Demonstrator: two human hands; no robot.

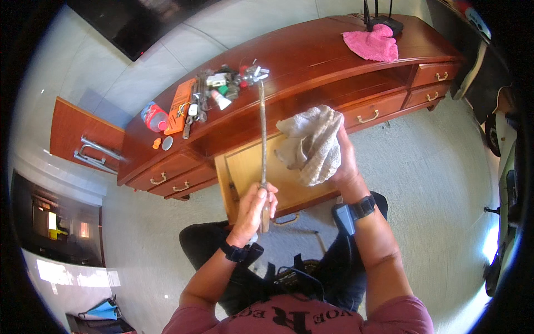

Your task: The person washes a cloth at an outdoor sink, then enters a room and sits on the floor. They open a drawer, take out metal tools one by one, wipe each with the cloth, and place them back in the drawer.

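Note:
My left hand (255,206) grips the brown handle of a long screwdriver (263,137). Its worn metal shaft points away from me, and the tip appears near the front edge of the cabinet top. Off to the right, my right hand (346,156) holds a bunched, soiled white terry cloth (315,144). The cloth hangs apart from the screwdriver and covers most of my right fingers. Beneath both hands, a pulled-out wooden drawer (246,175) shows its pale bottom, with a dark thin item along its left side.
A long reddish-brown cabinet (300,54) curves ahead. On it lie a plastic bottle (153,116), an orange box (182,102), wrenches (203,102), a white tube (221,100), and a pink cloth (373,44) beside a black router (386,24). A wall-mounted screen (137,21) hangs above.

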